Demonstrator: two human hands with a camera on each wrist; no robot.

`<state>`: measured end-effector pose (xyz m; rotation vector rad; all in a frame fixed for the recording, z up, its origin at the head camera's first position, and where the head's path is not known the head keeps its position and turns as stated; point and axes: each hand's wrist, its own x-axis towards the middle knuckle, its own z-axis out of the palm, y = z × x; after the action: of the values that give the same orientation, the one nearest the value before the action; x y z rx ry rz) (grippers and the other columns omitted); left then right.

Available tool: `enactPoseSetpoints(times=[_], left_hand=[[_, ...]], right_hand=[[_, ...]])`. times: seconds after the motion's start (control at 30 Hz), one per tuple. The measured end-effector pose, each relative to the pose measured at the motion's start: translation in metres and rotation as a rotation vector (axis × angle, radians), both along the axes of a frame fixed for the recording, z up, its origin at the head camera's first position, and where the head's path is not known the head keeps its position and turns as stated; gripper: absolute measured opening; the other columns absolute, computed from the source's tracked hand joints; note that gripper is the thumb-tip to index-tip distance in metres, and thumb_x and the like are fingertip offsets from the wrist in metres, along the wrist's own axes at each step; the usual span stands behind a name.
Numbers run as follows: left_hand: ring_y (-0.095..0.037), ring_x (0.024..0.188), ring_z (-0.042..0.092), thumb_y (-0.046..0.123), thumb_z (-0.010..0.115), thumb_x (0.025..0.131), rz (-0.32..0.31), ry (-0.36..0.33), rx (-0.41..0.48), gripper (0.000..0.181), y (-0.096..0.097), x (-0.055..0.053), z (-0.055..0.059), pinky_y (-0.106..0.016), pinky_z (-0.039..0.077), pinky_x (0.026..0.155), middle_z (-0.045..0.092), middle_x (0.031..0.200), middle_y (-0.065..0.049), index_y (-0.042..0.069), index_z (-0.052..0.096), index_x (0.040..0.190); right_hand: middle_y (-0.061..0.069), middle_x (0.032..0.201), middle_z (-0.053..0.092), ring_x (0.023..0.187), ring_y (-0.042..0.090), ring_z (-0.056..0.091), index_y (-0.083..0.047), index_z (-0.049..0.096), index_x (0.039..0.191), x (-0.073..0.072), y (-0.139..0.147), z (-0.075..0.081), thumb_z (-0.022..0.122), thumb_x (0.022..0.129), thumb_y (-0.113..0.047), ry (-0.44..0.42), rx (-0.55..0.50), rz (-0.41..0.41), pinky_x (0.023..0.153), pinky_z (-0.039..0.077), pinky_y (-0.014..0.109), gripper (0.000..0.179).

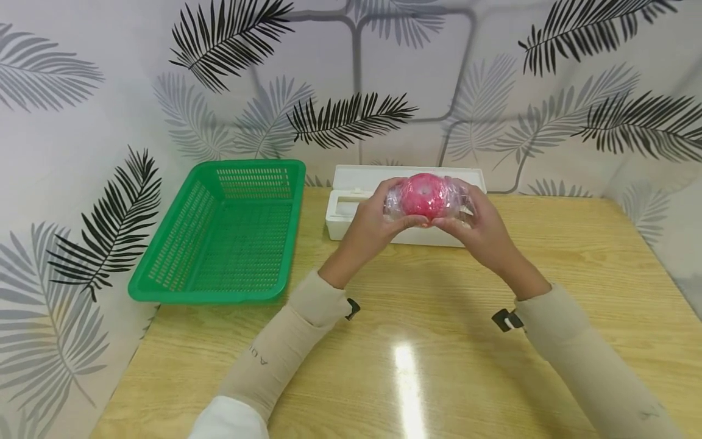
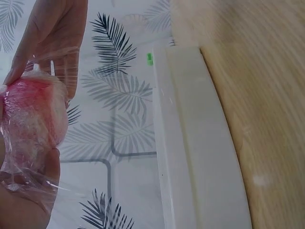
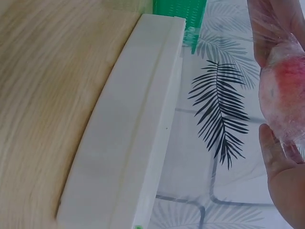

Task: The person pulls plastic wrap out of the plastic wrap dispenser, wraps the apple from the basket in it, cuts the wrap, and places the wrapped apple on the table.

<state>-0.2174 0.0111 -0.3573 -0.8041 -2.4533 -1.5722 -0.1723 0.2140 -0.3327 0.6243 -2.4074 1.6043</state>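
A round pink-red thing (image 1: 423, 196), wrapped in crinkled clear plastic film (image 1: 393, 201), is held up between both hands; its exact kind cannot be told through the film. My left hand (image 1: 374, 214) grips its left side, and my right hand (image 1: 476, 221) grips the right. Both thumbs meet at its near lower edge. In the left wrist view the wrapped thing (image 2: 33, 114) shows red on top and paler below, with film stretching past the fingers. The right wrist view catches its pale, red-tinged side (image 3: 281, 90) between the hands. Behind and below it stands a long white box (image 1: 342, 228).
The white box has its lid (image 1: 356, 177) raised at the back, near the patterned wall (image 1: 395, 73). A green plastic basket (image 1: 241, 244) stands to the left on the wooden table (image 1: 351, 366). Dark straps or mounts (image 1: 506, 320) sit at both wrists.
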Motion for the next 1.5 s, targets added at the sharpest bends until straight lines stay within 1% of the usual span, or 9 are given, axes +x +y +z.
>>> enactPoseSetpoints(times=[0.2, 0.4, 0.6, 0.8, 0.93, 1.03, 1.13, 1.33, 1.5], left_hand=[[-0.011, 0.098, 0.058, 0.054, 0.069, 0.072, -0.033, -0.023, -0.056, 0.080, -0.003, 0.015, -0.014, -0.024, 0.051, 0.078, 0.059, 0.117, -0.005, 0.017, 0.038, 0.135], [-0.011, 0.097, 0.058, 0.056, 0.069, 0.070, -0.082, -0.143, -0.101, 0.082, -0.006, 0.026, -0.034, -0.024, 0.051, 0.076, 0.057, 0.118, -0.002, 0.017, 0.038, 0.134], [-0.011, 0.106, 0.054, 0.047, 0.073, 0.072, -0.154, -0.200, -0.098, 0.076, -0.006, 0.030, -0.049, -0.024, 0.049, 0.084, 0.052, 0.123, 0.001, 0.016, 0.039, 0.133], [-0.008, 0.105, 0.052, 0.044, 0.073, 0.073, -0.159, -0.164, -0.141, 0.067, -0.004, 0.028, -0.059, -0.023, 0.047, 0.086, 0.051, 0.116, 0.005, 0.016, 0.044, 0.126], [-0.008, 0.108, 0.050, 0.046, 0.071, 0.073, -0.151, -0.172, -0.186, 0.068, -0.003, 0.025, -0.065, -0.027, 0.046, 0.090, 0.049, 0.120, 0.006, 0.021, 0.045, 0.130], [-0.010, 0.115, 0.046, 0.048, 0.071, 0.074, -0.128, -0.174, -0.233, 0.073, -0.003, 0.024, -0.068, -0.032, 0.043, 0.094, 0.044, 0.128, 0.006, 0.025, 0.041, 0.137], [-0.011, 0.117, 0.043, 0.048, 0.071, 0.074, -0.115, -0.155, -0.263, 0.073, -0.003, 0.021, -0.073, -0.034, 0.043, 0.094, 0.041, 0.131, 0.005, 0.028, 0.041, 0.137], [-0.009, 0.119, 0.041, 0.039, 0.073, 0.076, -0.122, -0.117, -0.304, 0.069, -0.002, 0.014, -0.079, -0.030, 0.041, 0.097, 0.043, 0.131, 0.005, 0.026, 0.042, 0.137], [-0.007, 0.118, 0.043, 0.042, 0.074, 0.074, -0.113, -0.124, -0.325, 0.070, -0.002, 0.007, -0.083, -0.028, 0.040, 0.098, 0.047, 0.129, 0.007, 0.025, 0.045, 0.135]], right_hand=[[0.012, 0.131, 0.045, 0.116, 0.027, 0.048, -0.003, 0.037, 0.137, 0.011, 0.006, -0.014, 0.072, 0.080, -0.007, -0.033, 0.089, -0.006, 0.091, 0.045, 0.030, 0.066], [0.011, 0.125, 0.049, 0.111, 0.023, 0.051, -0.003, 0.040, 0.131, 0.026, 0.004, -0.026, 0.073, 0.080, -0.011, -0.121, 0.143, 0.026, 0.088, 0.049, 0.038, 0.061], [0.013, 0.122, 0.048, 0.104, 0.024, 0.054, -0.002, 0.037, 0.130, 0.030, 0.007, -0.042, 0.072, 0.081, -0.011, -0.198, 0.163, 0.058, 0.079, 0.052, 0.028, 0.060], [0.016, 0.123, 0.050, 0.102, 0.028, 0.058, -0.002, 0.036, 0.131, 0.020, 0.015, -0.069, 0.072, 0.082, -0.016, -0.241, 0.147, 0.092, 0.076, 0.053, 0.027, 0.062], [0.017, 0.123, 0.050, 0.100, 0.029, 0.060, -0.004, 0.034, 0.132, 0.011, 0.019, -0.085, 0.072, 0.082, -0.022, -0.290, 0.151, 0.103, 0.075, 0.054, 0.028, 0.066], [0.016, 0.121, 0.051, 0.100, 0.029, 0.060, -0.004, 0.034, 0.132, 0.008, 0.019, -0.090, 0.073, 0.081, -0.026, -0.287, 0.197, 0.097, 0.075, 0.054, 0.028, 0.067], [0.015, 0.120, 0.052, 0.104, 0.029, 0.057, -0.005, 0.035, 0.132, 0.005, 0.017, -0.093, 0.072, 0.082, -0.027, -0.265, 0.237, 0.100, 0.077, 0.054, 0.029, 0.067], [0.015, 0.124, 0.051, 0.110, 0.028, 0.053, -0.004, 0.033, 0.134, 0.002, 0.013, -0.099, 0.071, 0.083, -0.026, -0.238, 0.309, 0.071, 0.082, 0.052, 0.038, 0.067], [0.017, 0.122, 0.053, 0.106, 0.028, 0.055, -0.003, 0.033, 0.135, -0.001, 0.010, -0.104, 0.071, 0.083, -0.027, -0.224, 0.352, 0.024, 0.082, 0.050, 0.043, 0.069]])
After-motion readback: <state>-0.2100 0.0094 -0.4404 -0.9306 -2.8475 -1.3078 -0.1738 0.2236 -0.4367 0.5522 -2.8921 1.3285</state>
